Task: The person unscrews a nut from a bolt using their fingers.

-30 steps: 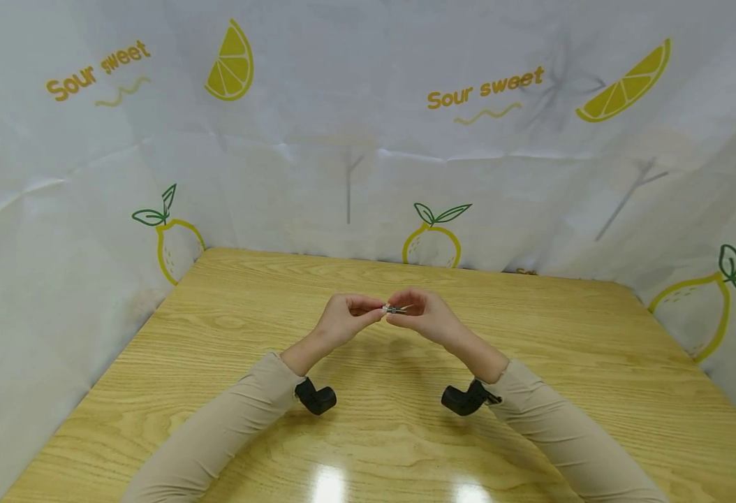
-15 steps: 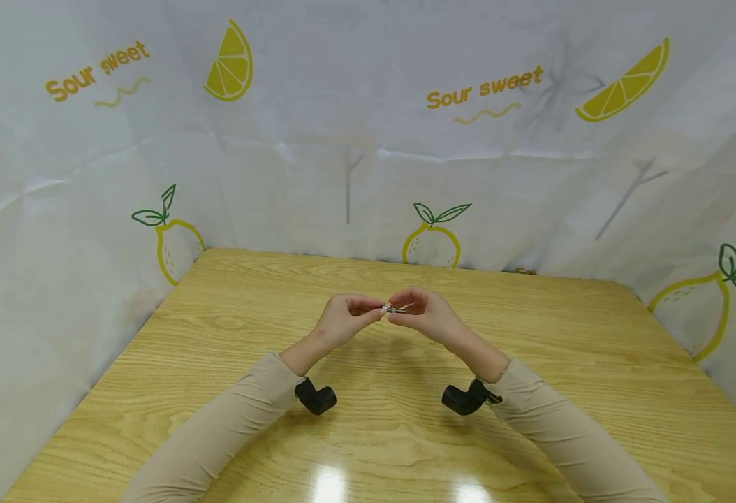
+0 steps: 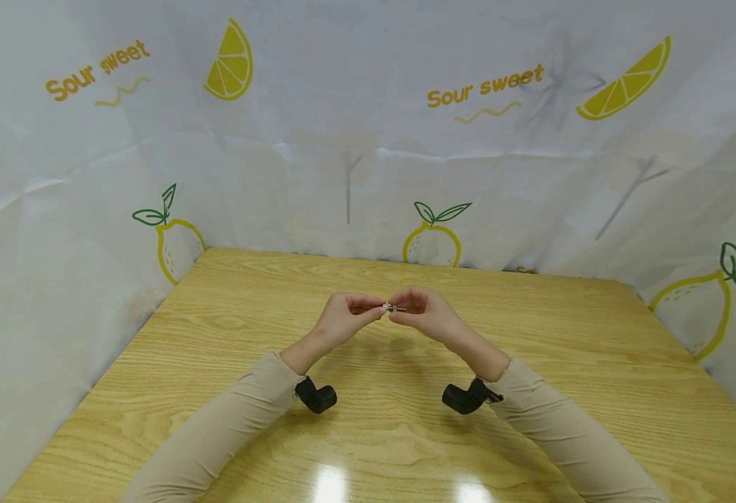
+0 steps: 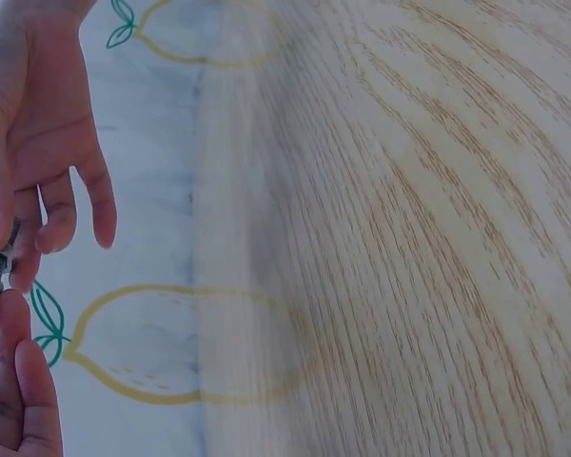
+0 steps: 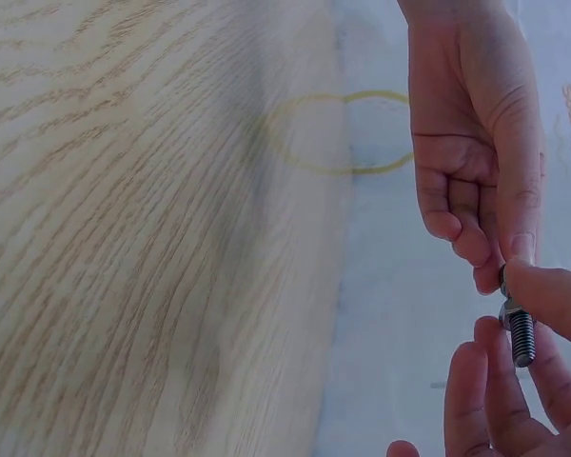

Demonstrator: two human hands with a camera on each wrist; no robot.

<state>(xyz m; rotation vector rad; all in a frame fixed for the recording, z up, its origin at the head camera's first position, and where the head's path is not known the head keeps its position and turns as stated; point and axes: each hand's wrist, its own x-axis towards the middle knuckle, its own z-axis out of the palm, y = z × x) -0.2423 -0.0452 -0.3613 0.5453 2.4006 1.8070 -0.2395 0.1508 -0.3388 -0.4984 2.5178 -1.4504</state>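
Bolt between the fingertips of both hands, above the table. The left hand has thumb and fingertips clamped on the bolt's near end. The right hand has thumb and fingertip curled about the nut, its other fingers apart. Beyond the nut, the thread projects between the right fingers towards the palm.

We wear a plain beige left sleeve and a matching right sleeve, both creased, leaving our left hand and right hand bare, with a black, elbow-shaped left mount and similar right mount at their ends.
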